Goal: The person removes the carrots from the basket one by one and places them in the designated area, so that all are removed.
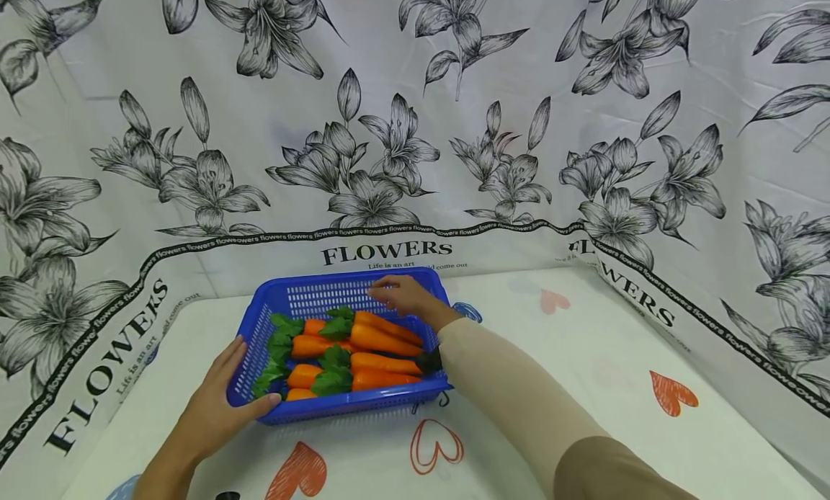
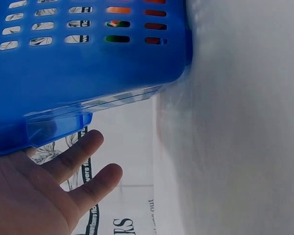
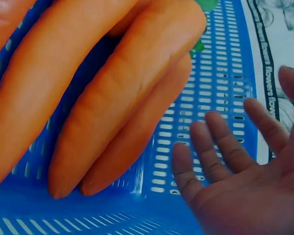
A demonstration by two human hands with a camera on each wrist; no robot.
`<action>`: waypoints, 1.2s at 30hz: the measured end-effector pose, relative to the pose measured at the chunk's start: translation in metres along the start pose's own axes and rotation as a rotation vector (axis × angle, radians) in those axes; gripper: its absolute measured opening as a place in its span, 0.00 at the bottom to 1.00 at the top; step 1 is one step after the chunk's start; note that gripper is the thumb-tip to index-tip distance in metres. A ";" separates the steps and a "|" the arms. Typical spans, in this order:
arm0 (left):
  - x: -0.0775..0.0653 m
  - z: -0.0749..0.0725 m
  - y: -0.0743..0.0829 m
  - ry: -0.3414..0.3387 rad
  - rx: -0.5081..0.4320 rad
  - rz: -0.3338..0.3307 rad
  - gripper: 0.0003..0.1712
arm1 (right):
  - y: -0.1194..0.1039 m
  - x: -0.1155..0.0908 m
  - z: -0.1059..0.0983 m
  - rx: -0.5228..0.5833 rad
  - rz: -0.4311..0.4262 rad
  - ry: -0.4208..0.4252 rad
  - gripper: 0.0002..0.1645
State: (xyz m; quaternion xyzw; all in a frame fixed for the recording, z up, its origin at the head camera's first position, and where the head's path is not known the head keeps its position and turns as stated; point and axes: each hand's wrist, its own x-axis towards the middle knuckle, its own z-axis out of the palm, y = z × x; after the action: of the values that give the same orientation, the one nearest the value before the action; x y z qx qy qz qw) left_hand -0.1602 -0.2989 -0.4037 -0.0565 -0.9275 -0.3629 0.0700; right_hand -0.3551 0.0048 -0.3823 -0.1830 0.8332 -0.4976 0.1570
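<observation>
A blue plastic basket (image 1: 389, 398) with slotted walls stands on the table, holding several orange carrots (image 1: 382, 339) with green leafy tops (image 1: 333, 381). At its near left corner my left hand (image 1: 217, 399) holds the rim, thumb over the front edge and fingers along the left side. Two of those fingers (image 2: 99, 182) extend clear of the wall in the left wrist view. Over the far right part of the basket is my right hand (image 1: 405, 295), its fingers spread and holding nothing. Bare slotted wall and carrots lie beside it in the right wrist view (image 3: 245, 186).
A white cloth with printed hearts (image 1: 674, 393) covers the table. Floral fabric (image 1: 372, 161) hangs behind the basket and along both sides. A small dark object (image 1: 428, 360) shows beside the right sleeve; its kind is unclear.
</observation>
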 end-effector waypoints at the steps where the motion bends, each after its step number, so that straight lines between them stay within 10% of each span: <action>1: 0.000 -0.001 -0.001 0.002 0.000 0.000 0.61 | 0.000 0.001 0.000 -0.030 0.011 -0.005 0.25; 19: 0.000 -0.005 0.000 -0.012 0.019 -0.027 0.61 | 0.004 0.008 0.005 -0.315 0.086 -0.095 0.26; 36: 0.002 0.001 -0.002 -0.014 -0.006 -0.011 0.61 | 0.007 0.002 0.005 -0.346 0.228 -0.167 0.20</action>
State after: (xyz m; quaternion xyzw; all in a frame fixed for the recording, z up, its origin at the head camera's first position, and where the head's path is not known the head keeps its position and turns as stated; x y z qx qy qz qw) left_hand -0.1623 -0.2998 -0.4054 -0.0542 -0.9272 -0.3655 0.0614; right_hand -0.3556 0.0035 -0.3910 -0.1523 0.9056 -0.3094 0.2469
